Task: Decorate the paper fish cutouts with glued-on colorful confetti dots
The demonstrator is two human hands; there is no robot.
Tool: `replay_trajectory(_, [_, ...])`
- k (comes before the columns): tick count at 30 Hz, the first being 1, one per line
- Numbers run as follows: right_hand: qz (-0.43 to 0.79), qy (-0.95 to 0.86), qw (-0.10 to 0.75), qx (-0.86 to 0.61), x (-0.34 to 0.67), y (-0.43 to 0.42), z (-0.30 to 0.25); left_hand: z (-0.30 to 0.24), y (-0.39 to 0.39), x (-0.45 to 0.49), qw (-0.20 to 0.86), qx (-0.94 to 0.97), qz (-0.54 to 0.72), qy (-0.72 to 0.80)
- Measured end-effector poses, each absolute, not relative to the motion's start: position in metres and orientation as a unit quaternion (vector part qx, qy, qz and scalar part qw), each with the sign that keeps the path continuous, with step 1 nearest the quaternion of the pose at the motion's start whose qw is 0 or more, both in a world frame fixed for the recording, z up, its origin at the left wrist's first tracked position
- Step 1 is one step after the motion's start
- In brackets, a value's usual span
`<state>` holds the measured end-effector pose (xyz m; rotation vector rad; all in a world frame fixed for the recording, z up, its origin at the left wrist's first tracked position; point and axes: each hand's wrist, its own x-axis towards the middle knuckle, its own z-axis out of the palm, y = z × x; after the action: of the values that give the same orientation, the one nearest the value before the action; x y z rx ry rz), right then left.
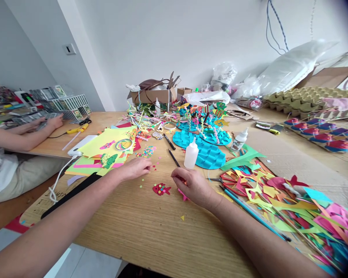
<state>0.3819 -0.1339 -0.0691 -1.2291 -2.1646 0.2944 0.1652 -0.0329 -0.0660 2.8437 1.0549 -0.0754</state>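
My left hand (137,168) rests on the wooden table (150,227) with its fingertips pinched together among small paper dots; what they hold is too small to name. My right hand (193,186) lies curled over a pink paper cut-out (183,195), its fingers closed on it. A red paper fish (161,189) dotted with coloured spots lies flat between the two hands. Just beyond my right hand stands a white squeeze bottle (191,154) beside a black pen (173,157).
Yellow and green paper sheets (104,152) and a tape roll (123,144) lie at the left. Blue folded paper discs (208,154), a glue bottle (239,140) and a heap of paper scraps (292,208) fill the right. Another person's hands (48,123) work at far left. Egg cartons (307,96) sit behind.
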Motion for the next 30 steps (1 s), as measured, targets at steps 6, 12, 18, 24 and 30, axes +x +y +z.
replay_trajectory(6, [0.121,-0.823,0.296,-0.469,0.383,-0.134,-0.068,-0.057,-0.034,0.163,0.069,0.936,-0.014,0.346])
replay_trajectory(12, [0.115,-0.826,0.296,-0.466,0.382,-0.134,-0.069,-0.063,-0.035,0.163,0.064,0.939,-0.004,0.337])
replay_trajectory(18, [0.117,-0.827,0.284,-0.472,0.382,-0.134,-0.068,-0.07,-0.036,0.164,0.053,0.941,0.002,0.333])
replay_trajectory(24, [0.119,-0.825,0.283,-0.474,0.382,-0.134,-0.07,-0.071,-0.035,0.163,0.055,0.944,-0.01,0.325])
replay_trajectory(30, [0.12,-0.826,0.284,-0.472,0.383,-0.133,-0.071,-0.063,-0.038,0.165,0.066,0.939,-0.021,0.337])
